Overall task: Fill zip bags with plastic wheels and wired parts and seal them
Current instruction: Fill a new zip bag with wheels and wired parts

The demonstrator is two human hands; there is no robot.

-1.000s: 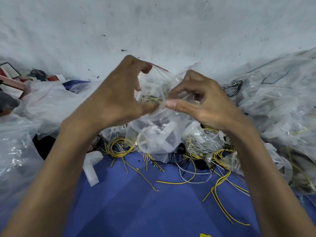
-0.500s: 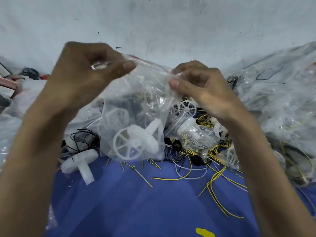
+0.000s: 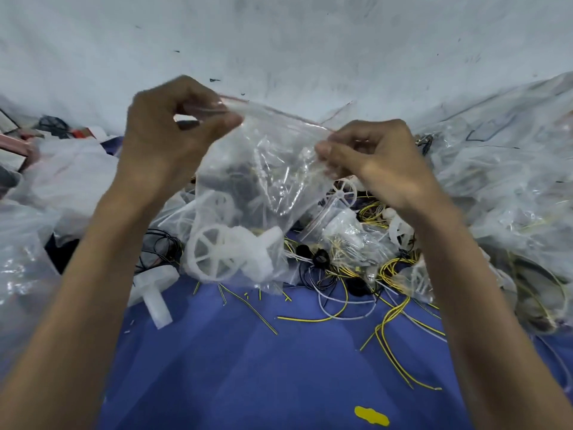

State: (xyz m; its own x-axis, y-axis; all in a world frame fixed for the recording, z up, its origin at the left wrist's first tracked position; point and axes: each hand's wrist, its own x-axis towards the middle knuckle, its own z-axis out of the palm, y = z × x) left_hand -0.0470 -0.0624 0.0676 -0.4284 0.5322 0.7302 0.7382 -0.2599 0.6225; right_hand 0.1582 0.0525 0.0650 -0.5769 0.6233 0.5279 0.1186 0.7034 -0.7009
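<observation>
Clear plastic bag (image 3: 248,187) hangs above the blue worktop (image 3: 248,367), wheels (image 3: 214,252) sunk to its bottom. The left hand (image 3: 167,141) pinches one end of the red zip (image 3: 279,114), right hand (image 3: 378,159) pinches the other. To seal well, hold the zip taut and run pinched fingers (image 3: 333,152) along its whole length.

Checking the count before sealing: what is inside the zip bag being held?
At the bottom of the zip bag lie white spoked wheels. Creased plastic blurs the dark parts above them.
</observation>
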